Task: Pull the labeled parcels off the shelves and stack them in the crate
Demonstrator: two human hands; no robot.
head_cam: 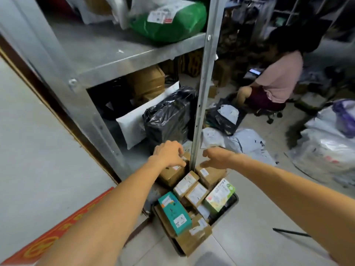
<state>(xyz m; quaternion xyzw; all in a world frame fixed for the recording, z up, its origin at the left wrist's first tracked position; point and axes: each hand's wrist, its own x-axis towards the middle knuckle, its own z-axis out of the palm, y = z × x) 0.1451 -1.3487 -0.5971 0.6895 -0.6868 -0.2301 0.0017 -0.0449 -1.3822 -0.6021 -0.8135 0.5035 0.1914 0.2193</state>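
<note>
Likely pick-up: left hand (169, 153) curls over box (171, 174) beside post (199, 104), grip unclear; right hand (217, 158) spread, empty. Next, lift it into crate (232, 201).

Crate (232, 204) mostly buried under parcels (173, 212), only dark rim showing. Label print (196, 194) too small to read. Left grip (169, 155) fingertips hidden; hold on brown box (171, 176) unclear. Green parcel (172, 25) cut by top edge. Seated person (278, 79) blurred.

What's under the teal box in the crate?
The teal box lies on a flat brown carton with a white label. Whatever is below that, and the crate floor, is covered.
</note>
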